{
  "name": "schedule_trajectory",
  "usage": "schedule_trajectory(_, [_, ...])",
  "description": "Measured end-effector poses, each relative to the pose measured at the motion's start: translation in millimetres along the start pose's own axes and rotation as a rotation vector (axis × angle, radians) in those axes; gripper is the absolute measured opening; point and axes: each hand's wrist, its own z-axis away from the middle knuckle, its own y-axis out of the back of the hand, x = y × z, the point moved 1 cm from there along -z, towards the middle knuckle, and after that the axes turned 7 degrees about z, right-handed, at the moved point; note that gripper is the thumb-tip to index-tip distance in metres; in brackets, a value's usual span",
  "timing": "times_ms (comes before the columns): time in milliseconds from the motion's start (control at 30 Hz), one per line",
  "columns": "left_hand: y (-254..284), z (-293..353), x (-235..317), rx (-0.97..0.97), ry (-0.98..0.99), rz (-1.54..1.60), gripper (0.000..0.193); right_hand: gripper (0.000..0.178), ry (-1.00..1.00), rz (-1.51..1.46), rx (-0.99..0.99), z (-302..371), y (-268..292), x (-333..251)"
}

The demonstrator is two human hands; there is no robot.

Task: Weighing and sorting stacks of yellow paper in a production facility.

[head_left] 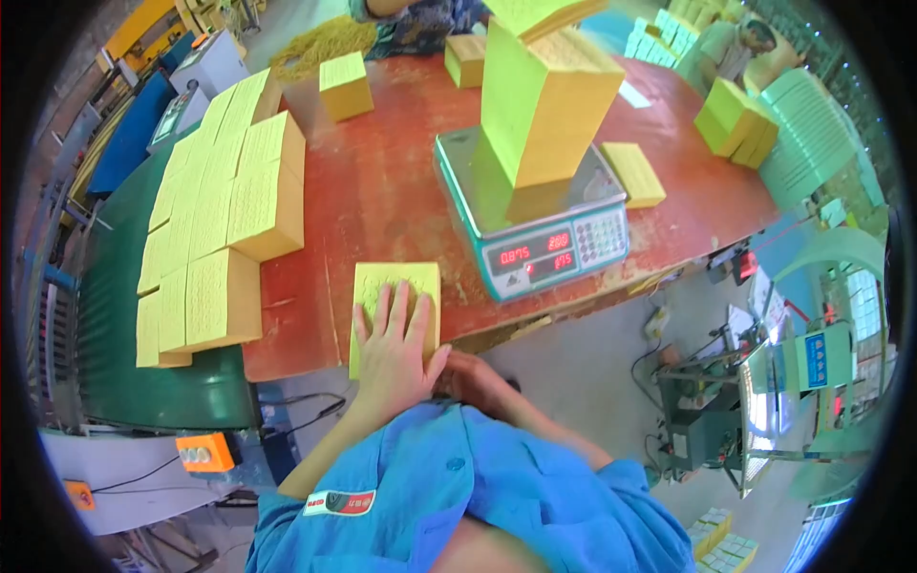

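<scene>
At the table's near edge lies a yellow paper stack [397, 275] with an embossed-looking pattern on its top. My left hand [390, 349] rests flat on it, fingers stretched out and slightly spread. Close by the stack's near right corner is my right hand [468, 375]; its fingers are partly hidden behind the left thumb and the stack. Ahead and to the right, a digital scale [559, 250] with lit red digits carries a tall yellow paper block [549, 110]. Another yellow bundle [544, 14] sits tilted above that block, cut off by the frame's top.
Rows of yellow stacks [215, 205] fill the left side, beside a green surface [115, 296]. More stacks [346, 86] stand on the red table [382, 172]. A person [420, 27] is across the table; another person [731, 53] sits far right. An orange power socket [204, 454] hangs lower left.
</scene>
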Motion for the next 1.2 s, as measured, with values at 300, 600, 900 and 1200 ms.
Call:
schedule_trajectory(300, [0,2,-2,-0.012,0.016,0.026,0.073,0.029,0.001,-0.003,0.020,0,5,10])
schedule_trajectory(600, [3,0,1,0.028,0.001,0.012,0.071,0.032,-0.076,0.006,-0.052,-7,7,-4])
schedule_trajectory(900, [-1,-1,3,0.022,0.023,-0.014,0.071,0.031,-0.103,-0.008,-0.054,-13,17,-6])
schedule_trajectory(1200, [-1,-4,3,0.029,0.007,-0.019,0.072,0.030,-0.054,-0.031,-0.082,-17,28,0])
